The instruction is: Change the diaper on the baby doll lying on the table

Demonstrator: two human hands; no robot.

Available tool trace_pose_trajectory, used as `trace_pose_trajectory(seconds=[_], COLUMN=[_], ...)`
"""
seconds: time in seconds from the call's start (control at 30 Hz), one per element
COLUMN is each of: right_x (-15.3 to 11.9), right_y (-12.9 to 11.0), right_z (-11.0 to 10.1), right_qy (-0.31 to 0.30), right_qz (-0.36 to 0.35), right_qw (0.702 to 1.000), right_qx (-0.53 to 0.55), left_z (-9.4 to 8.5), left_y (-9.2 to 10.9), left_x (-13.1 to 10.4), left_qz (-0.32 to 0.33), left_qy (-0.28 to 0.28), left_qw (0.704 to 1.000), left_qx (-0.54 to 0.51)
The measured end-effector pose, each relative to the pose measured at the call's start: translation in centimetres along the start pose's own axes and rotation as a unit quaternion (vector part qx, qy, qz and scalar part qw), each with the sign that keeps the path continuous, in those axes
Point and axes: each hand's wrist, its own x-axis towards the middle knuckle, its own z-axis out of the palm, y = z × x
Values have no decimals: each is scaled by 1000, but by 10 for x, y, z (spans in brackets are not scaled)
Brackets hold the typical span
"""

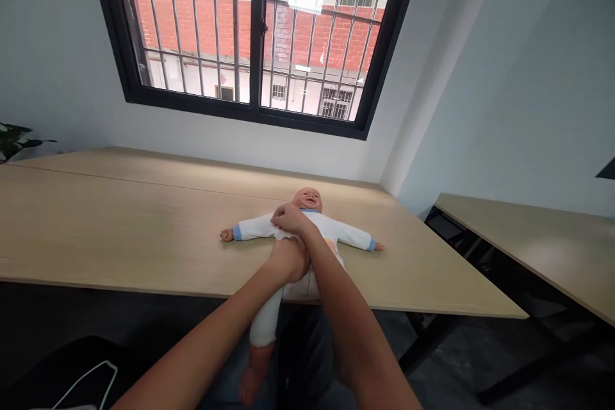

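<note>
A baby doll (307, 198) lies on its back on the wooden table, arms spread wide. It wears a white shirt (353, 234) with blue cuffs and collar, and pale trousers (265, 319). One bare foot hangs below the table edge; the other leg is hidden behind my right forearm. My right hand (292, 218) is on the chest, its fingers curled closed on the shirt near the doll's shoulder. Just below it, my left hand (289, 259) is curled against the bunched shirt at the doll's waist. Most of the left fingers are hidden.
The table (120, 224) runs along the wall beneath a barred window (257, 32). Another table (528, 230) stands to the right across a gap. Plant leaves (19, 141) show at the far left. A white cable (89, 375) loops over something dark at lower left.
</note>
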Motion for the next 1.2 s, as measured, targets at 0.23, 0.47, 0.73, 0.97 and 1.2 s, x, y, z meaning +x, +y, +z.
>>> trace_pose_trajectory(seconds=[0.23,0.47,0.73,0.97,1.2], right_x=[-86,-162,-170,-171,-159], right_y=[33,78,73,72,91], right_z=[-24,7,30,34,24], right_qy=[253,352,341,352,355], right_qz=[62,149,184,123,165], right_qw=[965,922,917,922,901], right_qx=[-18,64,95,106,189], left_z=[6,16,27,33,23], left_y=[-8,-11,-14,-12,-10], left_x=[-22,-49,-50,-51,-50], left_qz=[-43,-25,6,16,-9], left_qy=[70,225,237,185,151], left_qw=[996,974,971,980,987], left_qx=[39,-7,13,73,44])
